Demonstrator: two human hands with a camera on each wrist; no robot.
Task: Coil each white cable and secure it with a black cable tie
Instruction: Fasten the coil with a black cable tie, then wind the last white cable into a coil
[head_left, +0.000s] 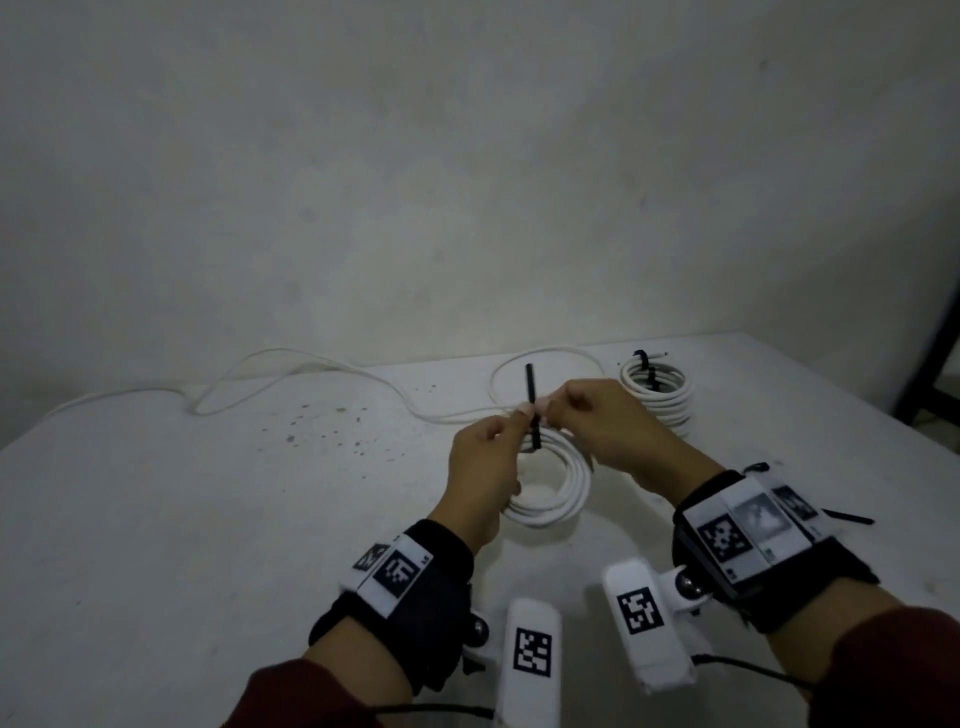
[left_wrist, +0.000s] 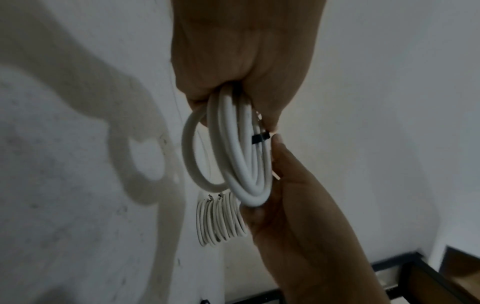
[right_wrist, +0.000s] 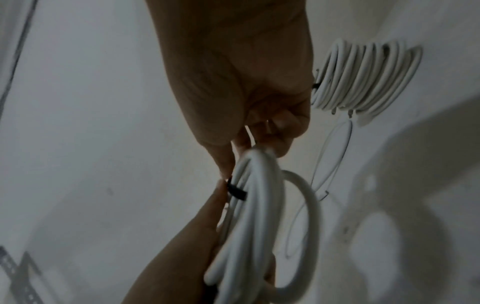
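A: Fingers?
B: Left hand (head_left: 485, 462) and right hand (head_left: 605, 426) both pinch the black cable tie (head_left: 531, 400), wrapped round the white coil (head_left: 550, 483) held above the tabletop (head_left: 208, 519) near its far right corner.
A: Handling?
B: Cable looks springy, light. Grip at the tie, or the loops likely splay.

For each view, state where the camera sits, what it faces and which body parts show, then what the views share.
Head: on the head, looking down at the table; both hands and banded wrists show.
Left wrist: along the left hand at the held coil; the right hand enters below.
Right wrist: along the right hand; the left hand enters below.
Shared: held coil, black tie, tied coil.
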